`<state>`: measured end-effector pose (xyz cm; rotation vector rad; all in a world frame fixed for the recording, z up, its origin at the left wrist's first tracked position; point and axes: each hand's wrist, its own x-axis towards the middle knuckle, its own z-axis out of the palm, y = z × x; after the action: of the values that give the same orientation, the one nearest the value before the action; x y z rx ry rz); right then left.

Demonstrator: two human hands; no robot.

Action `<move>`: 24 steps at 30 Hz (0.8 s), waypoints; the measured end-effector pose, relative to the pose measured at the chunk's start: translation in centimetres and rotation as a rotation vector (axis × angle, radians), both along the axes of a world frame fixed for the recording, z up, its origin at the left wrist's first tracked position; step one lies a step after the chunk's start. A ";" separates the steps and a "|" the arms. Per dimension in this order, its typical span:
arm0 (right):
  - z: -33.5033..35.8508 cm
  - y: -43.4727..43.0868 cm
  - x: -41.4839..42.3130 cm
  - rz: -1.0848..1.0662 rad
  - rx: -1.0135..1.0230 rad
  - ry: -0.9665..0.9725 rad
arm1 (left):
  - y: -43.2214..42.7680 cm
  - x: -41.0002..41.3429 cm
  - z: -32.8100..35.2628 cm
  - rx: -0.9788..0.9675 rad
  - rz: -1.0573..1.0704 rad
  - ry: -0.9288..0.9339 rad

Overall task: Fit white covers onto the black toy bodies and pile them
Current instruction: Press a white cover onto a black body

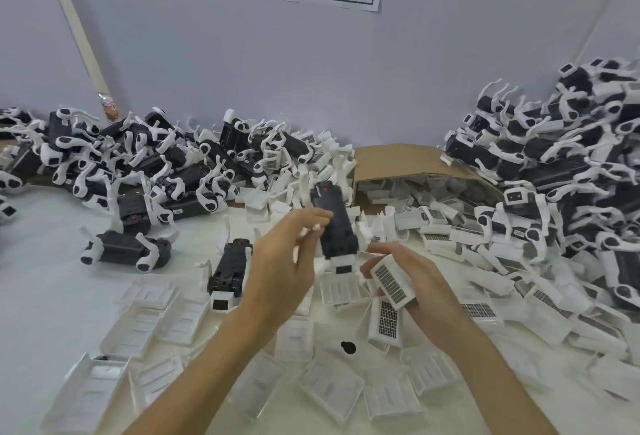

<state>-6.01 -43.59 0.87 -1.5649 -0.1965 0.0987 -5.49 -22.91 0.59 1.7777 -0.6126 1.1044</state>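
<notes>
My left hand holds a black toy body upright above the table, fingers curled around its left side and white legs. Just to its right, my right hand grips a white cover with a dark grid sticker facing up. Cover and body are close but apart. Another black body lies on the table left of my left hand, and one more lies further left.
Several loose white covers lie across the near table. A heap of toy bodies fills the back left and a taller heap the right. A tipped cardboard box spills covers at centre back. A small black part lies near my wrists.
</notes>
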 end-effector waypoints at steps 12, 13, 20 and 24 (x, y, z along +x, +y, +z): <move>-0.2 -0.4 -0.3 0.151 -0.006 0.042 | -1.1 -0.7 0.5 0.046 -0.132 0.197; -0.3 -0.2 -0.3 0.134 -0.027 0.007 | -1.0 -0.7 0.7 0.037 -0.130 0.220; -0.6 0.5 -0.4 -0.122 -0.192 -0.314 | -1.1 -0.6 0.8 -0.109 -0.287 0.598; -0.8 0.3 -0.4 -0.179 -0.226 -0.450 | -1.2 -0.4 0.6 -0.324 -0.386 0.889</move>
<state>-6.37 -43.29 0.07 -1.8075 -0.4073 -0.3877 -5.86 -24.12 1.16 1.5661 -0.1884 0.0837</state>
